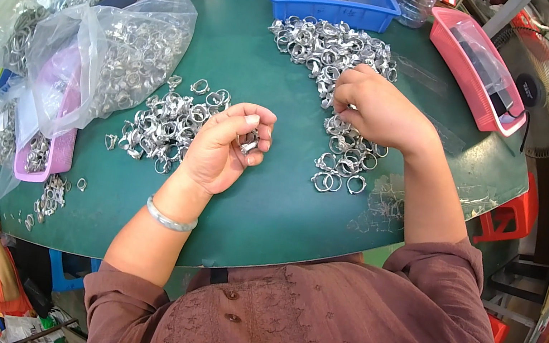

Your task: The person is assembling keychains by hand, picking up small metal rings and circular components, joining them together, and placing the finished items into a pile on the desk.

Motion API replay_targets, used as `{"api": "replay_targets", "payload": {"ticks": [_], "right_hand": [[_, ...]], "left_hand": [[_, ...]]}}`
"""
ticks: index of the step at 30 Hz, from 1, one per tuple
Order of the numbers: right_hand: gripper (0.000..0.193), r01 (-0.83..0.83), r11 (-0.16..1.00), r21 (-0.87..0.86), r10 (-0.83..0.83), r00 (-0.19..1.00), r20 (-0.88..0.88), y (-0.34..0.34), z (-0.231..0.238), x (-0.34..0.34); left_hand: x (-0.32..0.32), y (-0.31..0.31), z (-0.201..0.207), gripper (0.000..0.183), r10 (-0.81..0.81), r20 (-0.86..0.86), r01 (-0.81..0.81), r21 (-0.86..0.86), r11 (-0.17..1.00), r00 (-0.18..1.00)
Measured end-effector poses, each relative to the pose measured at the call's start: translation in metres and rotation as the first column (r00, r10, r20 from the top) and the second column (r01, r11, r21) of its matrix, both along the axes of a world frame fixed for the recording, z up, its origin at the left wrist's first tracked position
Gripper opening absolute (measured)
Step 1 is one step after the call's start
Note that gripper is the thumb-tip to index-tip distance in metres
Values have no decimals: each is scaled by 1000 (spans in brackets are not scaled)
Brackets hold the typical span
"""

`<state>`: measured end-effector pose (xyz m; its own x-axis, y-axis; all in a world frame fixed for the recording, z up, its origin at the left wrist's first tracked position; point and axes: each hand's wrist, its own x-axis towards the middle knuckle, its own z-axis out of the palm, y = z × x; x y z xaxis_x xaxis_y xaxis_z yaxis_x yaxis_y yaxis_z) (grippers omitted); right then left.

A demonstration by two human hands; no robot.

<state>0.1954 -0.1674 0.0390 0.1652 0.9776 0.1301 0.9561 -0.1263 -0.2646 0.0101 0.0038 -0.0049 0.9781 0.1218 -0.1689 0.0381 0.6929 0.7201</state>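
Head view shows me both hands over the green bench (263,199). My left hand (224,148) is lifted a little, palm up, and its fingers are curled together around one small metal clamp ring (248,144), held between thumb and fingertips. My right hand (379,109) lies knuckles up on the right pile of rings (331,50); the fingers are bent down into the rings, but I cannot tell if they are clamped on one. Some loose rings (344,165) lie just below this hand. A second heap of rings (170,121) lies just beside the left hand, on its left. Behind the right pile stands a blue tray (382,8) with a few rings inside, and a pink tray (475,78) is at the far right. Clear plastic bags (127,52) full of rings lie at the left side.
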Motion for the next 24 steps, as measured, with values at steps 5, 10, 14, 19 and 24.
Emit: {"api": "replay_targets", "payload": {"ticks": [5,10,14,19,24], "right_hand": [[8,48,996,75,-36,988,-151,6,3,-5],[6,166,967,193,-25,817,-575,15,-1,-26],[6,202,962,185,-29,747,-664,22,-7,-43],[3,210,967,142,-29,648,-761,25,-12,-46],[5,149,968,202,90,544,-834,25,-11,-44]], "left_hand": [[2,-8,6,16,35,-119,-10,209,978,992],[2,-18,6,19,73,-154,-14,356,935,985],[1,-23,8,18,57,-163,22,444,896,985],[1,-22,9,16,58,-224,28,365,931,973],[1,-18,6,20,47,-181,4,270,963,982]]}}
